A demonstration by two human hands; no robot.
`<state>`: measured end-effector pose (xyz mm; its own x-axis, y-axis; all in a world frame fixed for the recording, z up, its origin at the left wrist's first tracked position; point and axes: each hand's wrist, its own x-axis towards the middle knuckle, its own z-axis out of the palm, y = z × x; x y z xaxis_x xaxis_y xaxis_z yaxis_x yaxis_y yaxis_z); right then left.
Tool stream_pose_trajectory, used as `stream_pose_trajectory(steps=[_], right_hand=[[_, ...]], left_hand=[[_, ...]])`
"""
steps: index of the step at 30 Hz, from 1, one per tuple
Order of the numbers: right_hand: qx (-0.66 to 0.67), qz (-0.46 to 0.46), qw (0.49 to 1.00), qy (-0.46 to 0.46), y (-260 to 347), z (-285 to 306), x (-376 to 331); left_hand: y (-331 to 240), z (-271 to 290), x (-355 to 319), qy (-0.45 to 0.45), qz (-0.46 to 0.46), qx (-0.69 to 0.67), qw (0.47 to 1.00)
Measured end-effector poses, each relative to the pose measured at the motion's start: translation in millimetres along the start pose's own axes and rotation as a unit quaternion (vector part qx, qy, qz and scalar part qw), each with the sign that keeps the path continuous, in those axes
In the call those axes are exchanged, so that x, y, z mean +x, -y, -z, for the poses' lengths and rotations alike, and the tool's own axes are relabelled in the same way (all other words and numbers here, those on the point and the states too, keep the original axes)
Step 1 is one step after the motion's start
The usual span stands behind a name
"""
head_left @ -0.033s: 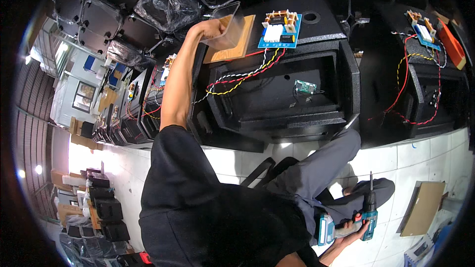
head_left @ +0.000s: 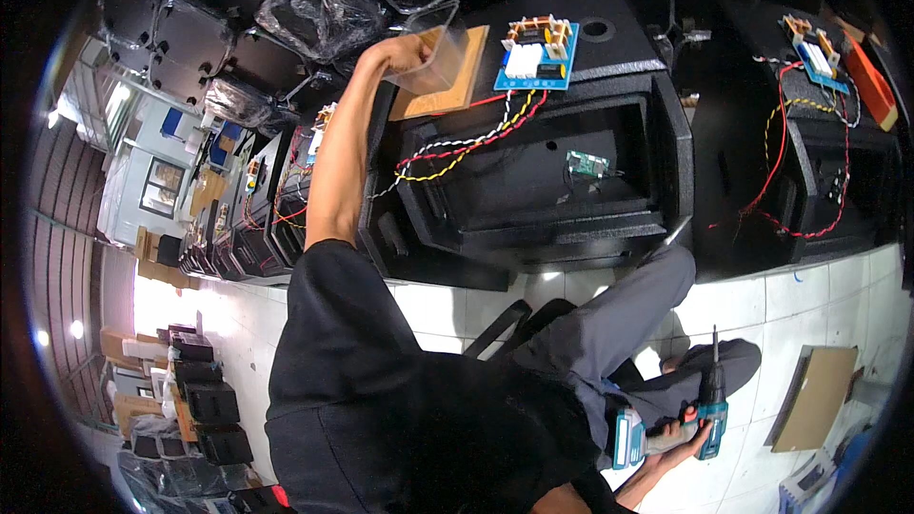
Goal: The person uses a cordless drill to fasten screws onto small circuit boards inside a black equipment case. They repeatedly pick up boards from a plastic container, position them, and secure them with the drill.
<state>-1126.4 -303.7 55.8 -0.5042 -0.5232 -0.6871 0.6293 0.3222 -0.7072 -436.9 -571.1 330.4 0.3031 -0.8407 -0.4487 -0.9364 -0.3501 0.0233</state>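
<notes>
My left hand reaches into a clear plastic container that is tilted on a wooden board. Its fingers are bent together behind the see-through wall; what they hold, if anything, is hidden. Low on the right, my right hand grips a teal and black cordless drill, its long bit pointing away from me. In front of me lies a black speaker cabinet. On it sits a blue circuit board with twisted wires trailing from it. Inside the cabinet's recess is a small green circuit board.
A second black cabinet on the right carries another blue circuit board, loose wires and an orange-red piece. More cabinets stand in a row to the left. Plastic-wrapped cabinets are stacked behind. A flat brown panel lies on the tiled floor.
</notes>
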Motion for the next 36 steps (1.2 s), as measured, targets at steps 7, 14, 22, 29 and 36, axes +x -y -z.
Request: stream_pose_trajectory(steps=[7,14,22,29,36], right_hand=[[0.078,-0.045,0.989,0.121,0,-14,5],[0.162,-0.043,0.971,0.172,-15,-27,25],[0.176,-0.026,0.972,0.153,-27,-37,12],[0.130,0.013,0.978,0.160,-24,-24,-5],[0.076,0.003,0.913,0.401,-13,-61,-69]], left_hand=[[60,-10,28,-0.024,-0.065,-0.022,0.997],[32,-3,16,-0.085,-0.092,0.022,0.992],[15,-7,-19,-0.244,-0.022,-0.001,0.970],[-47,-41,-79,-0.277,-0.167,-0.537,0.779],[-127,-111,-118,-0.079,-0.242,-0.825,0.505]])
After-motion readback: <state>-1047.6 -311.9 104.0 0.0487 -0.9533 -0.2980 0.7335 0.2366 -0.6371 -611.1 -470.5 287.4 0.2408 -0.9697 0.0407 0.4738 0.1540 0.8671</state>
